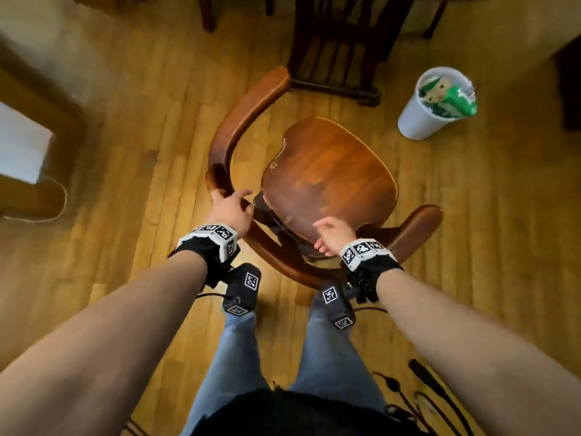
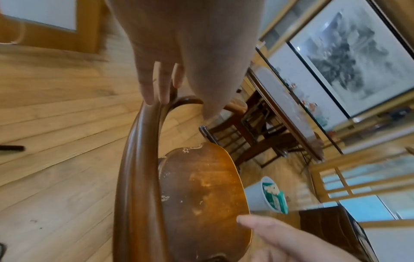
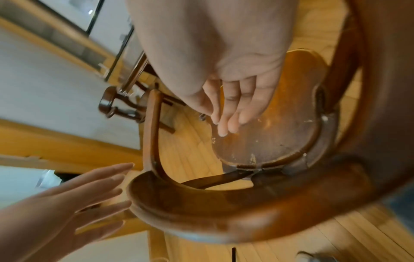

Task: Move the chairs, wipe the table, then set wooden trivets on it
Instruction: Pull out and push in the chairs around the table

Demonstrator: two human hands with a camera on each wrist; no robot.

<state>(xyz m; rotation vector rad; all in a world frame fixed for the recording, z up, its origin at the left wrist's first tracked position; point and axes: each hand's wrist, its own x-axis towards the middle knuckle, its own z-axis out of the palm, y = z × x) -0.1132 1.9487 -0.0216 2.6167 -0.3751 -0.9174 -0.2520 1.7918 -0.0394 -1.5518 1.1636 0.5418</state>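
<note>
A brown wooden armchair (image 1: 330, 171) stands on the floor just in front of me, its curved back rail (image 1: 239, 121) bending round to my side. My left hand (image 1: 232, 206) is at the left bend of the rail, its straight fingers (image 2: 154, 88) reaching the rail's top (image 2: 134, 177); I cannot tell whether they press on it. My right hand (image 1: 331, 236) hovers above the near edge of the worn seat (image 3: 280, 124), with straight fingers (image 3: 228, 115) and nothing in it. The dark table (image 2: 289, 113) lies beyond the chair.
The table's dark base (image 1: 333, 42) stands right behind the chair. A white bin (image 1: 437, 102) holding a green package sits on the wooden floor to the right. A wood-framed door panel (image 1: 22, 146) is at the left. My legs in jeans (image 1: 239, 357) are behind the rail.
</note>
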